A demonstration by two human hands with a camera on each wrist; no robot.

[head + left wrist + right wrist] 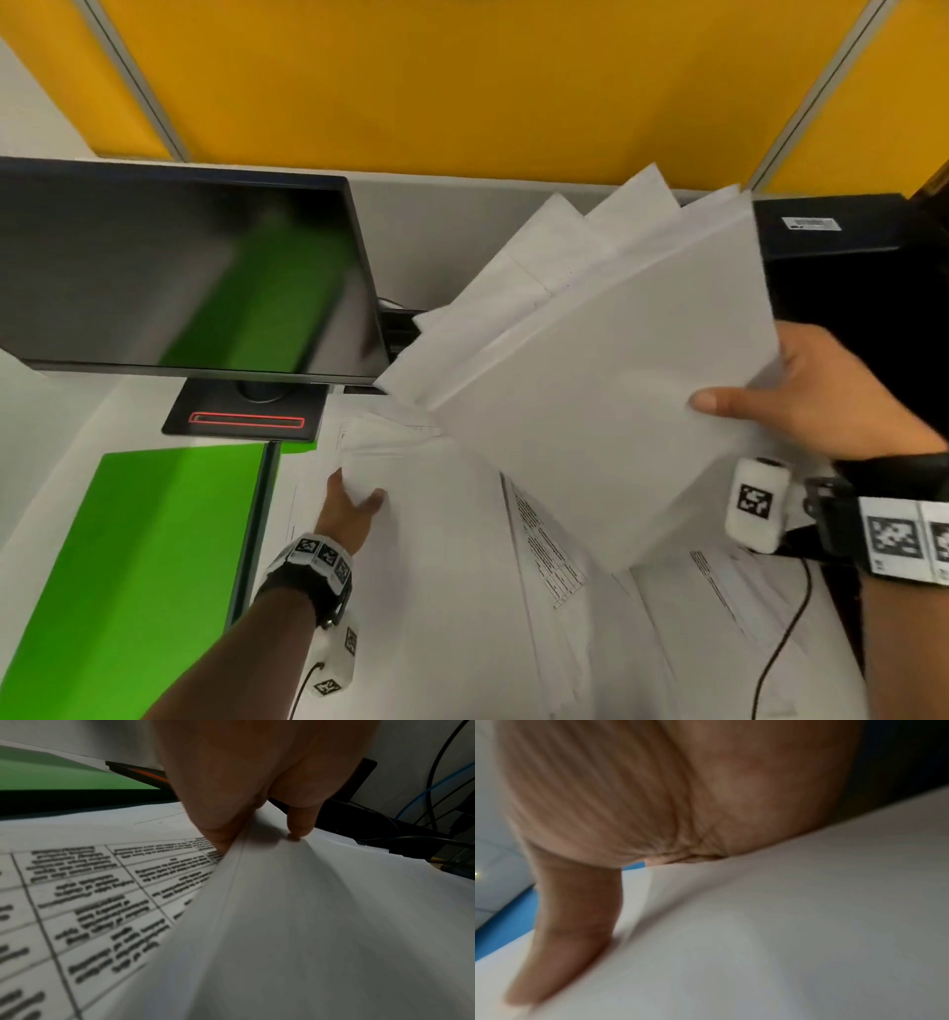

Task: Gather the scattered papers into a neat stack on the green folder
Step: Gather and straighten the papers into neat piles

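Observation:
My right hand (801, 395) grips a fanned bundle of white papers (606, 370) held up above the desk, thumb on top; the wrist view shows the thumb (569, 923) pressed on the top sheet (782, 943). My left hand (354, 506) pinches the edge of a blank sheet (411, 514) lying on the desk; in the left wrist view its fingers (226, 833) lift that sheet (308, 923) off a printed table page (85, 892). More printed pages (554, 555) lie scattered beneath. The green folder (138, 565) lies flat at the left, bare.
A dark monitor (179, 267) on a black stand (246, 416) rises behind the folder. A black box (832, 231) sits at the back right. A black cable (780, 647) runs over the papers at the right. Yellow partition panels (462, 77) close the back.

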